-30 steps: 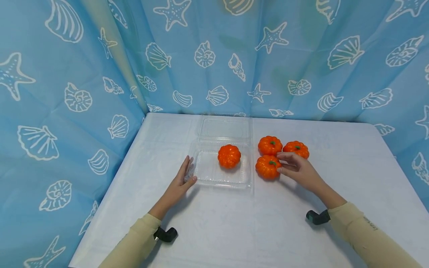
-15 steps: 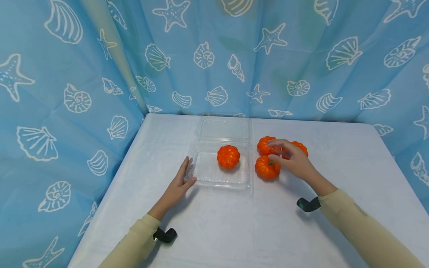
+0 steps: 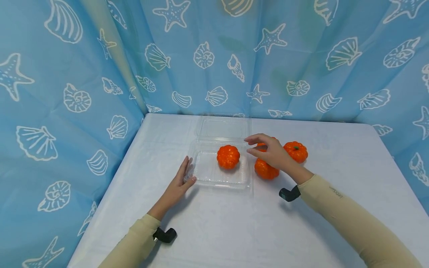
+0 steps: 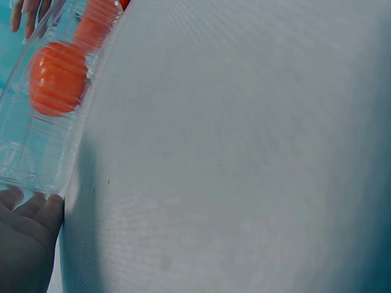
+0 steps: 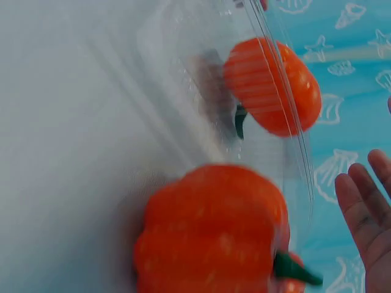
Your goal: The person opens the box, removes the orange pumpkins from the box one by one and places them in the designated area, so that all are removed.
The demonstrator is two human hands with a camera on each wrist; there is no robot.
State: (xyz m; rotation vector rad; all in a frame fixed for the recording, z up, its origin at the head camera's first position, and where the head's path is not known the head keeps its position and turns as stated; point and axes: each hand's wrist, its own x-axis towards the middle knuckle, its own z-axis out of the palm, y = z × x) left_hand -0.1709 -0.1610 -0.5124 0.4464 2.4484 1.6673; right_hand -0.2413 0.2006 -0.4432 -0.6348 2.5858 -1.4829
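Note:
A clear plastic clamshell container (image 3: 221, 182) lies with its lid (image 3: 223, 127) folded back, and a small orange pumpkin (image 3: 228, 157) sits inside on its side. My left hand (image 3: 175, 188) touches the container's left end, its fingers extended along the wall. Over the pumpkins to the right of the container hovers my right hand (image 3: 271, 152), thumb and fingers apart and nothing between them. Below it are a front pumpkin (image 3: 266, 169) and a back one, partly hidden. In the right wrist view the front pumpkin (image 5: 211, 232) shows a green stem.
Another orange pumpkin (image 3: 296, 152) rests behind my right wrist. A white cloth covers the table (image 3: 214, 230). Behind and to the left hangs a blue curtain (image 3: 187, 67) with shell and starfish prints. Each wrist wears a small black camera.
My right hand has moved left, from beside the right-hand pumpkins to above them, close to the container's right edge. My left hand, the container and the pumpkins stay in place.

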